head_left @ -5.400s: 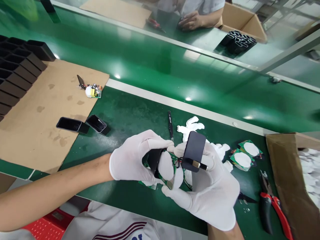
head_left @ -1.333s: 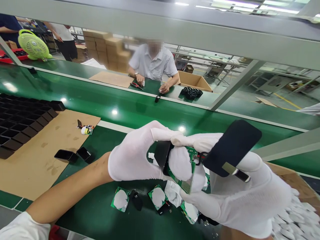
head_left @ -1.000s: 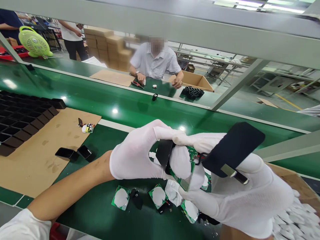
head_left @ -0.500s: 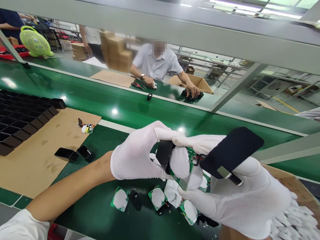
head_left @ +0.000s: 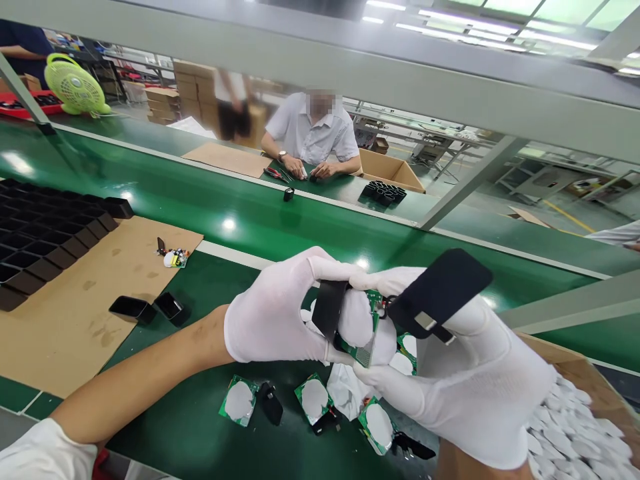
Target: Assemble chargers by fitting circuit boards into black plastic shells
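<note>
My left hand (head_left: pixel 280 310), white-gloved, is closed around a black plastic housing (head_left: pixel 329 312). My gloved right hand (head_left: pixel 465 373) grips a green circuit board (head_left: pixel 367 357) with a white pad (head_left: pixel 356 319) on its face. The board's left part sits inside the housing's mouth. A black end cap with metal prongs (head_left: pixel 443 293) hangs from the board by short wires, in front of my right hand. Below lie more padded boards, one at the left (head_left: pixel 239 401), one in the middle (head_left: pixel 315 399) and one nearer my right hand (head_left: pixel 377 427).
Rows of black housings (head_left: pixel 45 233) stand on cardboard (head_left: pixel 75 327) at the left, with two loose housings (head_left: pixel 133 308) beside them. A box of white pads (head_left: pixel 575 427) is at the right. Across the green belt (head_left: pixel 200 200), a co-worker (head_left: pixel 313 133) sits handling small parts.
My right hand has moved left, bringing the board slightly deeper into the housing; the end cap shifted left too. The co-worker's hand left the black housings and joined the other hand.
</note>
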A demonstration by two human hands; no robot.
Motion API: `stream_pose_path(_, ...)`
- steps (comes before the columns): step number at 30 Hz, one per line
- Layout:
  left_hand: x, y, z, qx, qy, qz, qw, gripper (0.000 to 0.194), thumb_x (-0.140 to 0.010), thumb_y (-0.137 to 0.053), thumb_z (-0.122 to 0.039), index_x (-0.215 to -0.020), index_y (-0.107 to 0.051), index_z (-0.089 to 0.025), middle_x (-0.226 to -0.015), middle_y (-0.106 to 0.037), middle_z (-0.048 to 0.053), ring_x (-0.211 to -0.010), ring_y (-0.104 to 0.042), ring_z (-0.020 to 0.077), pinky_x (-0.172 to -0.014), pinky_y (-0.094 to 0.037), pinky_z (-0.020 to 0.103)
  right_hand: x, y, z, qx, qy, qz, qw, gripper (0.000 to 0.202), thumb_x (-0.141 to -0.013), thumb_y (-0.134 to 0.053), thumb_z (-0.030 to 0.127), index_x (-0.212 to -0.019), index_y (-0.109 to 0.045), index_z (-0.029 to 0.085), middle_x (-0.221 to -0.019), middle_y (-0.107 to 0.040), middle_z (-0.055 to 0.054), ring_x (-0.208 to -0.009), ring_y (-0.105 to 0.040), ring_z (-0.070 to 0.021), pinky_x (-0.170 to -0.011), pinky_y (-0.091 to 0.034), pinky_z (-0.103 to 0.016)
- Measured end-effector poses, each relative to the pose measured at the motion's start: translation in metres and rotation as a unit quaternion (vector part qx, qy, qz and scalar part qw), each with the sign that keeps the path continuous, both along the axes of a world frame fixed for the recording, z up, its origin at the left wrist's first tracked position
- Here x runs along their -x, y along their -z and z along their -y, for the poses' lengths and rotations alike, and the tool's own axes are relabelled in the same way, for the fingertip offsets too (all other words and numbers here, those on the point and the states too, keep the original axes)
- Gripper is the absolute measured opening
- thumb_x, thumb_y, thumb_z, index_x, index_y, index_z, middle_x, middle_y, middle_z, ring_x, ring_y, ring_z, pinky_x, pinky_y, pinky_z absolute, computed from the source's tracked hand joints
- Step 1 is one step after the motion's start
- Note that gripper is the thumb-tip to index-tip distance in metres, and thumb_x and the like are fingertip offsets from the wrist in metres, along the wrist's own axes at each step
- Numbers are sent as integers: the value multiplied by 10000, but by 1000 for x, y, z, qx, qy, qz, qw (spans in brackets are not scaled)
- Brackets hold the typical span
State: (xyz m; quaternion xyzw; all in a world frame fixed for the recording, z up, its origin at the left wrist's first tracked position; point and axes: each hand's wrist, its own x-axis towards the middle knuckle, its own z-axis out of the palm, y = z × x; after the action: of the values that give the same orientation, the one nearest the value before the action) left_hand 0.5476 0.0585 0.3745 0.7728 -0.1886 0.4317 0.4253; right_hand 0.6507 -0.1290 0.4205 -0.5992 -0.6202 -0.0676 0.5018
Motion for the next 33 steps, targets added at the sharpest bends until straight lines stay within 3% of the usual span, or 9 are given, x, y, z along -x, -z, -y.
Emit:
stream_pose_path(10, 2, 0, 10, 43, -26, -17, 999, 684, -715, -1015, -316, -1283, -648, -211, -1061, -779, 51, -921, -802, 207, -826, -667, 318, -4, 1, 2, 20, 83, 85, 993, 495, -848, -942, 369, -1258, -666, 353, -1164, -681, -42, -1098, -607, -290, -919, -539, -476)
stream_pose_path(13, 2, 1, 13, 68, -11, -35, 997, 679, -707, -1014, -291, -1267, -640, -206, -1033, -768, 41, -892, -801, 194, -802, -667, 301, -5, 0, 2, 41, 74, 58, 995, 506, -850, -943, 396, -1279, -676, 359, -1192, -685, -46, -1131, -605, -294, -940, -536, -477)
stream_pose_path(18, 0, 5, 18, 82, -6, -63, 995, 727, -647, -1058, -405, -1199, -628, -208, -1041, -762, 43, -885, -804, 203, -820, -676, 311, -2, -3, -3, 27, 92, -54, 994, 475, -848, -872, 666, -1152, -770, 315, -1070, -719, -44, -999, -676, -275, -835, -561, -427)
stream_pose_path(21, -2, 9, 21, 75, -13, -59, 995, 711, -661, -1049, -390, -1209, -629, -223, -1037, -752, 33, -873, -803, 198, -802, -674, 306, 0, 0, -8, 12, 120, -166, 979, 378, -865, -869, 637, -1019, -801, 299, -972, -719, -27, -944, -697, -257, -816, -564, -398)
stream_pose_path(26, -6, 16, 23, 109, -15, -30, 993, 750, -637, -1059, -280, -1237, -611, -246, -1139, -740, 43, -979, -803, 224, -864, -671, 345, -3, 6, -13, 43, 29, -282, 958, 363, -909, -825, 626, -1120, -834, 331, -1118, -755, -36, -1064, -729, -278, -891, -589, -399)
stream_pose_path(33, -11, 21, 18, 121, 1, 7, 993, 785, -620, -1084, -298, -1248, -615, -253, -1144, -724, 39, -1037, -790, 223, -899, -657, 350, -9, 9, -13, 48, -11, -289, 956, 376, -923, -810, 609, -1183, -826, 338, -1247, -729, -46, -1158, -707, -297, -974, -603, -424)
